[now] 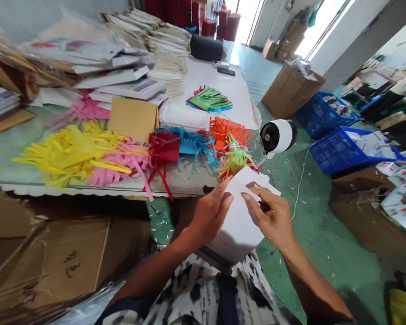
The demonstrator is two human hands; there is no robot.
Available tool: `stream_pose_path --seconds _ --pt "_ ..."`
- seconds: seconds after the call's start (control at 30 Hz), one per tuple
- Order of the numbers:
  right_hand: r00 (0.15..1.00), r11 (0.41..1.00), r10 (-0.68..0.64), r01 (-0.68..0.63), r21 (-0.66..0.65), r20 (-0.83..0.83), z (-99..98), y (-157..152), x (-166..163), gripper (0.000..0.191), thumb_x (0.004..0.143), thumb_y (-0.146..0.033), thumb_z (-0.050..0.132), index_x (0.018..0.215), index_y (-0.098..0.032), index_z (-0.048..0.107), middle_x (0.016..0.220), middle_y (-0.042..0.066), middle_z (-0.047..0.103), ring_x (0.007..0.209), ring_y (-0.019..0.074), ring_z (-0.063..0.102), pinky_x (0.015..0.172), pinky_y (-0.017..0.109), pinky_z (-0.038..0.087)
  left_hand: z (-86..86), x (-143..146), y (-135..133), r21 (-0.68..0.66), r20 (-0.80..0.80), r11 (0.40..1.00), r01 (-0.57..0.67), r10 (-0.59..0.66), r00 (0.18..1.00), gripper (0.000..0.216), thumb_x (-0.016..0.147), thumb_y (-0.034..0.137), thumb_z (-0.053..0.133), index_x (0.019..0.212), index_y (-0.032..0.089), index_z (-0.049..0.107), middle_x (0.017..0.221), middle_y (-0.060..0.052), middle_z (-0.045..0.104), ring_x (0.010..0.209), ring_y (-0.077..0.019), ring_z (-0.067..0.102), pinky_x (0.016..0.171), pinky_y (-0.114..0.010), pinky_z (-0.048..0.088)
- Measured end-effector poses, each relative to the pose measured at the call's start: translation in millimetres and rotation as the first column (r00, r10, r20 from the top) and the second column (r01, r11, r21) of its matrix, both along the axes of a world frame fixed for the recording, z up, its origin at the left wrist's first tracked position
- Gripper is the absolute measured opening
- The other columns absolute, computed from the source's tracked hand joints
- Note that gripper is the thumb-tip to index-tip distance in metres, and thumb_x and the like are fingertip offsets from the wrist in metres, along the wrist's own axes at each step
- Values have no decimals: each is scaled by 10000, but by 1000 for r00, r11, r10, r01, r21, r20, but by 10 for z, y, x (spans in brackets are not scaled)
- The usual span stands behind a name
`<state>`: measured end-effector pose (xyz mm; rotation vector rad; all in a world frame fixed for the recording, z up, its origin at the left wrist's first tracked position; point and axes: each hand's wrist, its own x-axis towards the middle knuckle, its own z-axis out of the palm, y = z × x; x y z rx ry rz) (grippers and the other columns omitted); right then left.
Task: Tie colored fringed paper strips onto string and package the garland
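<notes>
A stack of white cards (238, 225) rests on my lap. My left hand (211, 212) lies on its left side, fingers together and thumb pointing up along the top card. My right hand (272, 216) pinches the top card's right edge, and something dark and thin shows under its fingers. Just beyond the cards, at the table's edge, sits a small bundle of green, yellow and red fringed paper (235, 158).
The table (6, 153) carries fringed paper in yellow (71, 151), pink, red (162, 149), blue, orange and green (209, 99), a tan envelope (133, 118) and stacks of white cards. A small white fan (277, 136) stands right. Cardboard boxes and blue crates (348, 151) sit on the green floor.
</notes>
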<state>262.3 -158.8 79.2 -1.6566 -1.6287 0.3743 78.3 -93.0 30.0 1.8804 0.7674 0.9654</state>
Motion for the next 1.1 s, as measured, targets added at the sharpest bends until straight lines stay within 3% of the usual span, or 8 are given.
stream_pose_path --seconds 0.2,0.3,0.43,0.7,0.93,1.1 --pt "985 989 88 -105 -108 -151 113 65 -25 285 1053 -450 625 939 -216 742 825 7 681 694 142 554 600 273 405 40 -64 -1 -36 1 999 30 -30 1000 491 1108 356 427 1559 170 478 1534 -158 630 1353 -261 658 1121 -399 525" --pt "983 975 118 -142 -170 -143 143 94 -22 313 1070 -456 589 942 -205 726 827 9 661 646 122 486 550 264 352 37 -56 -54 0 -22 1000 -1 1 1000 472 1101 366 449 1540 196 476 1501 -149 656 1341 -266 670 1092 -392 547" --pt "977 971 158 -180 -156 -144 134 103 -26 302 1076 -437 579 928 -210 713 816 -4 635 628 111 451 543 267 330 18 -24 -97 77 -40 997 -16 19 999 477 1103 361 460 1548 191 446 1488 -156 665 1347 -273 673 1085 -394 561" --pt "979 967 167 -185 -175 -116 157 163 -102 331 1075 -464 567 927 -203 705 771 -11 611 600 113 442 557 277 331 -53 -16 -117 127 -49 986 -106 113 992 426 1121 332 420 1506 161 486 1405 -162 715 1267 -260 723 1017 -372 594" --pt "985 960 169 -173 -222 -37 198 239 -198 324 1077 -461 542 942 -203 684 764 -22 627 560 105 432 557 286 307 -130 -15 -147 211 -38 941 -266 279 959 431 1110 301 474 1510 146 521 1400 -168 723 1235 -262 746 994 -351 614" --pt "990 963 132 -115 -243 53 128 285 -292 318 1055 -420 547 806 -222 563 637 -45 508 543 121 406 560 296 270 -233 -12 -91 88 -14 946 -311 313 950 388 1117 306 453 1418 156 647 1355 -143 756 1202 -247 762 1033 -339 602"
